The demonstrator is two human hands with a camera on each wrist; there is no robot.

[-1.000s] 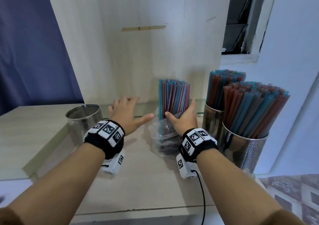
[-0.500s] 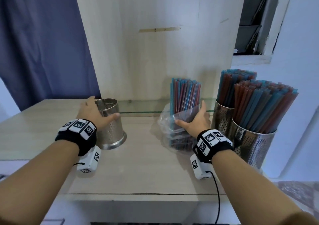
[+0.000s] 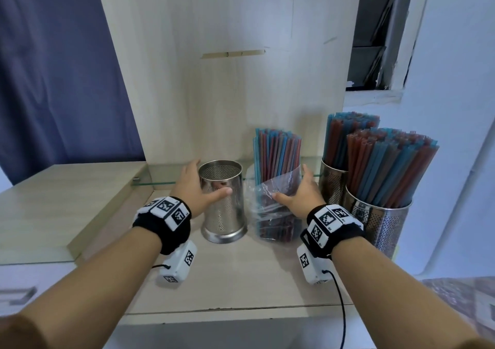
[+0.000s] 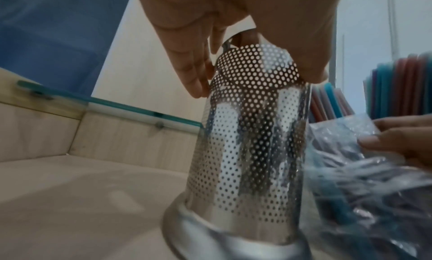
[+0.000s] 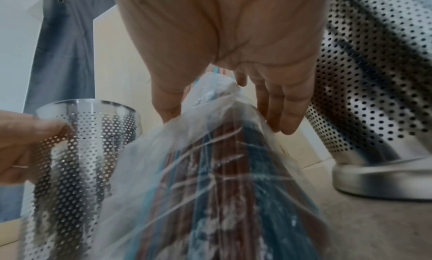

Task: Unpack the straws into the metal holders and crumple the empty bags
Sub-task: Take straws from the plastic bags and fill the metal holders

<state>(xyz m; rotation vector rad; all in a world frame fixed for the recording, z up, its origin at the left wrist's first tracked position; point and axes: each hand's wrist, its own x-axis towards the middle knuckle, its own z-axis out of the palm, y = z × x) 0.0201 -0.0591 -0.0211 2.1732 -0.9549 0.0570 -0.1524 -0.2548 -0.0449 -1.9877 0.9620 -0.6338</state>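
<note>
An empty perforated metal holder (image 3: 222, 201) stands upright on the counter, and my left hand (image 3: 199, 188) grips it near the rim, thumb in front and fingers behind. In the left wrist view the holder (image 4: 247, 134) fills the middle under my palm. Right beside it stands a clear plastic bag (image 3: 273, 209) with a bundle of red and blue straws (image 3: 277, 155) sticking out of its top. My right hand (image 3: 297, 196) holds the bag and bundle, thumb on the front and fingers round the far side. The right wrist view shows the bag (image 5: 222, 162) between thumb and fingers.
Two metal holders packed with straws stand at the right: one at the back (image 3: 333, 185), one nearer (image 3: 380, 225) at the counter's right edge. A wooden panel (image 3: 227, 80) rises behind. A glass shelf edge (image 3: 155, 184) runs along the back. A raised wooden step (image 3: 53, 201) lies left.
My left hand has slid the empty holder rightward until it stands next to the bag of straws. The right hand has kept its hold on the bag.
</note>
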